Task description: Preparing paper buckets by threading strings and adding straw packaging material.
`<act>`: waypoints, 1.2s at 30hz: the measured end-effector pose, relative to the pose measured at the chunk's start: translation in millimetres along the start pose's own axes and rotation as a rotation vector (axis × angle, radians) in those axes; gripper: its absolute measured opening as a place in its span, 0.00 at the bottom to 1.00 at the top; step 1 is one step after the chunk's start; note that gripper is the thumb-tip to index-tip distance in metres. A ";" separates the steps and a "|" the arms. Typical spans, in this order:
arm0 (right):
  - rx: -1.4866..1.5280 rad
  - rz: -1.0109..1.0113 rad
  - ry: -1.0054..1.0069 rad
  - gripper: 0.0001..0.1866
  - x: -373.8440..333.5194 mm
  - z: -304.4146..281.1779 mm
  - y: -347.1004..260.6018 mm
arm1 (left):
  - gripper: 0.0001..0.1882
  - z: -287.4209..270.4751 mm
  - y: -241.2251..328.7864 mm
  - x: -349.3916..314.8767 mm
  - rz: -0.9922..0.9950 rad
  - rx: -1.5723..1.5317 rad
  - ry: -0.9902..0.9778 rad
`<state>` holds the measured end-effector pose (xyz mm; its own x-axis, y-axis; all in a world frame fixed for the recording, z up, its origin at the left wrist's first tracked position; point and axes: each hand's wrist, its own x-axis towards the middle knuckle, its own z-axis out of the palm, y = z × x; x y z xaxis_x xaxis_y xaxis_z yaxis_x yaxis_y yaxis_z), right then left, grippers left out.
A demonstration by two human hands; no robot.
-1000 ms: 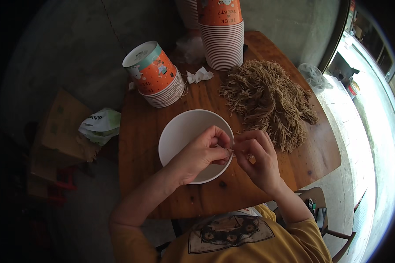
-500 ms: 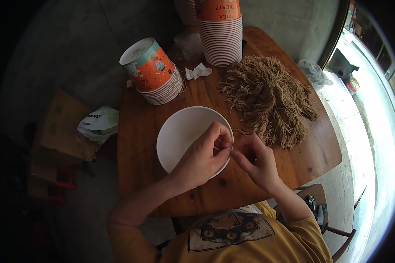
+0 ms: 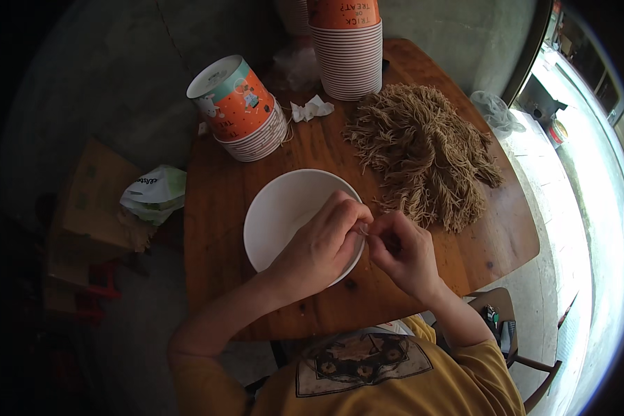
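Thread (image 3: pixel 363 231), a pale wisp, shows at the right rim of the white tub (image 3: pixel 274 208), which stands mouth up toward the counter's (image 3: pixel 218 298) near edge. The left hand (image 3: pixel 324 234) is over the tub's mouth, the right hand (image 3: pixel 407 251) outside, toward the counter's right edge; both grips pinch the wisp, equally near. From here, I can't tell its long axis.

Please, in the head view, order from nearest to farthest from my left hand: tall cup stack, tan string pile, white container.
1. White container: overlapped by the left hand.
2. Tan string pile: to the hand's right.
3. Tall cup stack: farther away, upper middle.
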<state>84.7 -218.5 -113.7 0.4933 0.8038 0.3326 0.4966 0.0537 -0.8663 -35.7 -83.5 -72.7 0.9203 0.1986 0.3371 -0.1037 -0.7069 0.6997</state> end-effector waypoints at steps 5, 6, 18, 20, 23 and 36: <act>0.086 0.065 -0.008 0.07 1.1 0.3 -3.6 | 0.12 -0.1 -3.2 -8.5 -0.046 0.103 0.112; 0.101 0.068 -0.010 0.07 1.0 0.0 -4.9 | 0.13 -0.4 -0.8 -11.0 -0.089 0.057 0.099; -0.166 -0.062 -0.075 0.06 10.6 -10.4 -21.0 | 0.16 -3.9 25.2 -13.3 -0.124 0.103 0.147; -0.177 -0.052 -0.093 0.06 11.4 -12.3 -24.2 | 0.16 -4.6 25.3 -11.4 -0.130 0.106 0.146; -0.183 -0.035 -0.112 0.06 11.4 -12.7 -26.7 | 0.15 -0.8 22.1 -11.1 -0.099 0.188 0.142; -0.217 -0.051 -0.113 0.07 10.8 -12.5 -28.4 | 0.11 3.4 23.6 -14.5 -0.231 0.150 0.101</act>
<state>84.8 -218.8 -80.9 0.3867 0.8653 0.3190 0.6667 -0.0233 -0.7450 -50.3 -105.3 -63.2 0.8698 0.4277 0.2458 0.1685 -0.7259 0.6669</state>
